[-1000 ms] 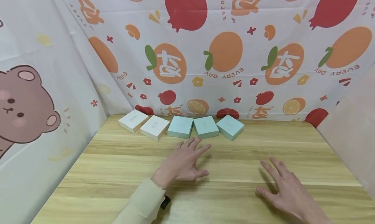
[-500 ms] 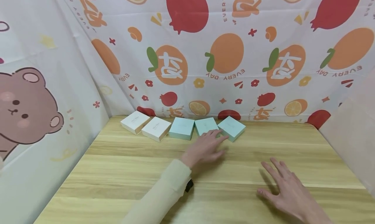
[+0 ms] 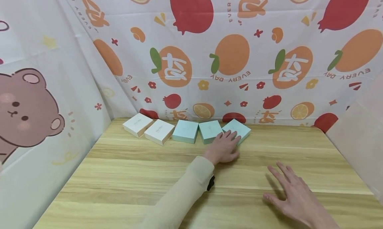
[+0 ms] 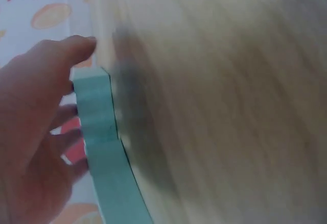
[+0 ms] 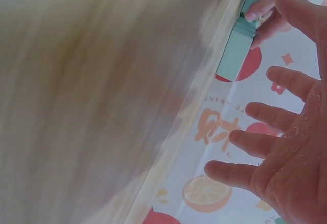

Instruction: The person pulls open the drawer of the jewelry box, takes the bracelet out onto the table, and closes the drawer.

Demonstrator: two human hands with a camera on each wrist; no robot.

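Observation:
Five small flat boxes stand in a row at the back of the table in the head view. Two are white, one outermost (image 3: 138, 124) and one beside it (image 3: 160, 131); the others are pale teal: a left one (image 3: 185, 130), a middle one (image 3: 210, 129) and a right one (image 3: 238, 128). My left hand (image 3: 223, 147) reaches over the front of the right teal box, fingers spread across its top and partly hiding it and the middle one. In the left wrist view, the thumb sits apart from the fingers. My right hand (image 3: 296, 192) hovers over the table's right side, fingers spread, holding nothing.
The wooden table (image 3: 119, 175) meets a fruit-printed cloth (image 3: 203, 66) close behind the boxes. On the left hangs a cloth with a bear print (image 3: 30, 106). A pale panel (image 3: 359, 135) borders the table's right side.
My left hand has moved right and further back, from in front of the left teal box to the right teal box. The right hand and the boxes have stayed put.

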